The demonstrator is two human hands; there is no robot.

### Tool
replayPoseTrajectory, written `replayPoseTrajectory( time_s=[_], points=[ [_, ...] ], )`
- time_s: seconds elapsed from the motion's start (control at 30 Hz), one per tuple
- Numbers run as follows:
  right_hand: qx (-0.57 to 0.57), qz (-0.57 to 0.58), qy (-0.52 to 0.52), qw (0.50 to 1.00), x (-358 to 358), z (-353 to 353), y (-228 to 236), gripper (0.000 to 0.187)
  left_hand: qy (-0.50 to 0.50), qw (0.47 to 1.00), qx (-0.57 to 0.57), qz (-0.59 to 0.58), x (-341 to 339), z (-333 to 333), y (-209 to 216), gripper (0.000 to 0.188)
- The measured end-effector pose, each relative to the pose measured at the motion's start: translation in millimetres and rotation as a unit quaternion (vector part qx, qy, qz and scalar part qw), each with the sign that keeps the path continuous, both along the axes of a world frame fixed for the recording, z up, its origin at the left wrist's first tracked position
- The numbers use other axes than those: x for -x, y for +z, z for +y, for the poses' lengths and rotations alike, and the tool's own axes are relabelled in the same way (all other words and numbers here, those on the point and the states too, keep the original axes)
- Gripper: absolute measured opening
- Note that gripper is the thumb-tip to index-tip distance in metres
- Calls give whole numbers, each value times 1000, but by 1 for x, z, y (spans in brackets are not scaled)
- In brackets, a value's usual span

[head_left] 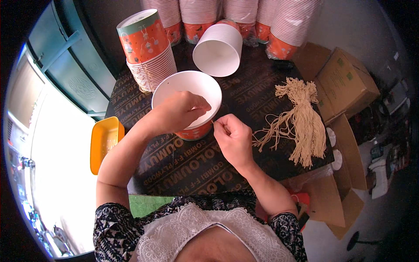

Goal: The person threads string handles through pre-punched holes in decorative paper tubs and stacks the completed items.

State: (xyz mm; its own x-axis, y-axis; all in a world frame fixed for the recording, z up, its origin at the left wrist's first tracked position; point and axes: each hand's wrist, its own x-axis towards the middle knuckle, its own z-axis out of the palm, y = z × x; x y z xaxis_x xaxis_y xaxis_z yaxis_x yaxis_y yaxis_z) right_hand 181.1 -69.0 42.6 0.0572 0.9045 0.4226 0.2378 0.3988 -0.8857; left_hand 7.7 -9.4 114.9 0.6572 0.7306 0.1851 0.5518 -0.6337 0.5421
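A paper bucket (163, 90), white inside and orange outside, stands upright on the dark table in front of me. My left hand (185, 109) reaches over its rim into the opening, fingers bent and pressed together; what they pinch, if anything, is hidden. Just outside the bucket's right side, my right hand (232, 134) is closed in a pinch, thumb against forefinger close to the wall. Anything between those fingertips is too small to name. To the right lies a bundle of beige cords (305, 124), tied near its top with strands spread loose.
A tall stack of orange buckets (146, 48) stands at the back left, with cord ends near its base. Nested white buckets (217, 56) lie on their side behind. Wrapped bucket stacks (292, 26) line the back. A yellow tub (104, 139) sits left, cardboard boxes (349, 83) right.
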Motion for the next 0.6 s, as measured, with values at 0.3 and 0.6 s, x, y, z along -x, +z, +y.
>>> replayPoseTrajectory(
  time_s=[0.3, 0.6],
  points=[
    [20, -8, 11, 1000, 0, 2, 3, 8, -13, 999, 30, 17, 0, 1, 0, 23],
    [19, 12, 10, 1000, 5, 8, -1, 6, -53, 997, 45, 29, -2, 4, 1, 24]
  ],
)
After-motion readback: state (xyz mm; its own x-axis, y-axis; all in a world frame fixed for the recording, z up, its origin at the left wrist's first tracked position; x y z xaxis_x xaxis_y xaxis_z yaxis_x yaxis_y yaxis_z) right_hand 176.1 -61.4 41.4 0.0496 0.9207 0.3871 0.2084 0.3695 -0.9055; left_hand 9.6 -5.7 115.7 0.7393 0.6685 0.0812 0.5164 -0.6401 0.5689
